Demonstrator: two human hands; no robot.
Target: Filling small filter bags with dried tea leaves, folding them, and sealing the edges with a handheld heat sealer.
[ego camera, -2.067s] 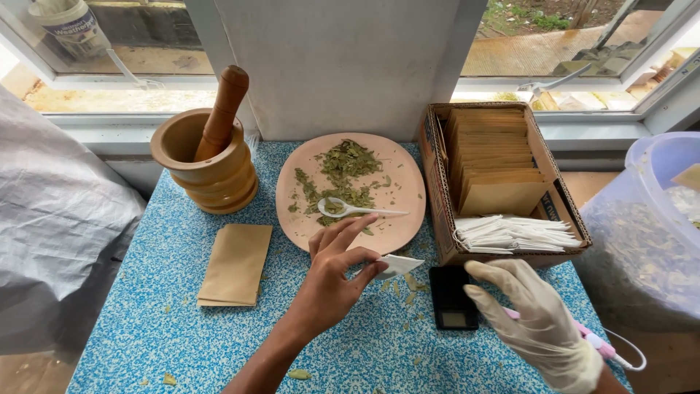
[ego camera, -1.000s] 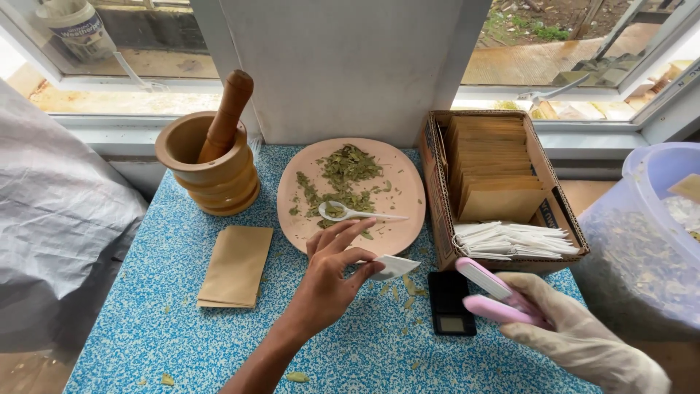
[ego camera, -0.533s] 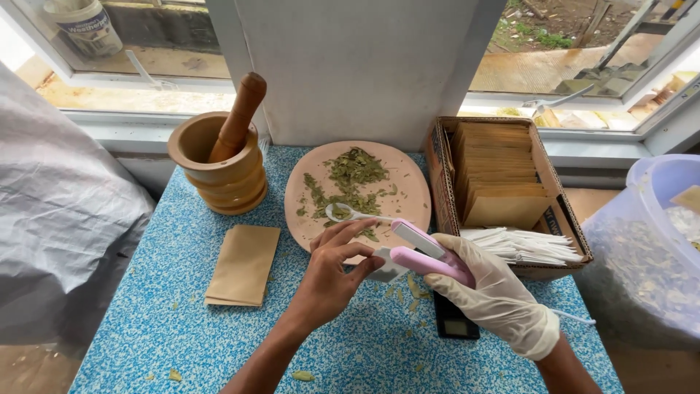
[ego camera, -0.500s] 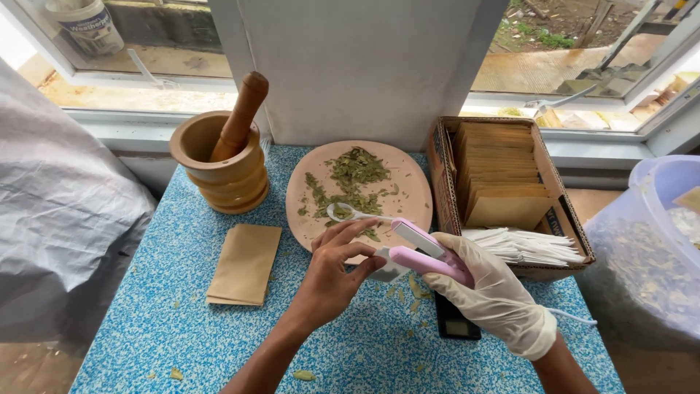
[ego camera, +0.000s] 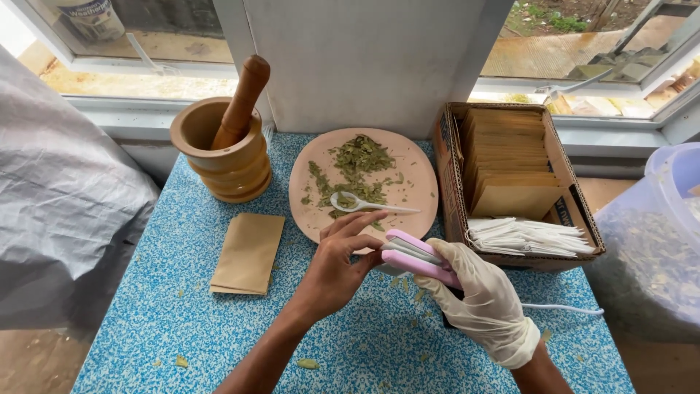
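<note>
One camera only, worn on the person's head, looking steeply down and forward across the table (ego camera: 182, 306) toward the window (ego camera: 583, 51). It sits close: the forearms enter from the bottom edge, and the left hand (ego camera: 337, 266) and gloved right hand (ego camera: 481, 295) fall just below centre. The far wall and sill fill the top (no second view to compare with). The table's near edge is cut off.

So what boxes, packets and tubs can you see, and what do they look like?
Cardboard box: right of the plate, brown, open, rectangular.
Tan packets: standing in rows inside the box.
White sachets: flat stack at the box's front.
Brown envelope: flat on the blue speckled table, left.
Plastic tub: far right, clear, lilac rim.
Labelled pot: outside the window, top left, pale.
</note>
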